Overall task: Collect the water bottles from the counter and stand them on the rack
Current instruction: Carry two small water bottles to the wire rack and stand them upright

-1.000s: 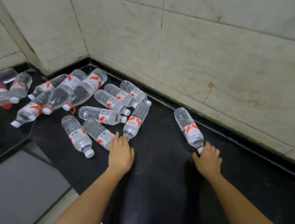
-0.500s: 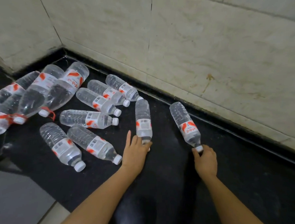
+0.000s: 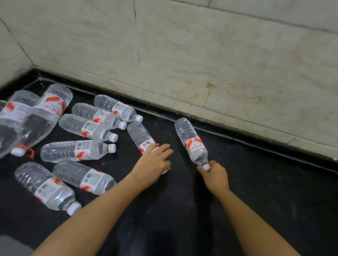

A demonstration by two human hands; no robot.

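Observation:
Several clear water bottles with red-and-white labels lie on their sides on the black counter (image 3: 258,189). My left hand (image 3: 153,164) lies over the neck end of one small bottle (image 3: 139,135), fingers curled around it. My right hand (image 3: 214,174) pinches the white cap of another small bottle (image 3: 190,141) that lies apart near the wall, pointing away from me. More small bottles (image 3: 87,127) lie in a cluster at the left. Two larger bottles (image 3: 38,120) with red cap rings lie at the far left. No rack is in view.
A pale marble wall (image 3: 206,61) rises behind the counter and meets a side wall at the left corner. The counter's front edge drops off at the lower left (image 3: 4,244).
The view has shifted right and closer. My left hand has slid up onto the small bottle's neck and closed around it, and that bottle has turned. My right hand has closed on the other bottle's cap.

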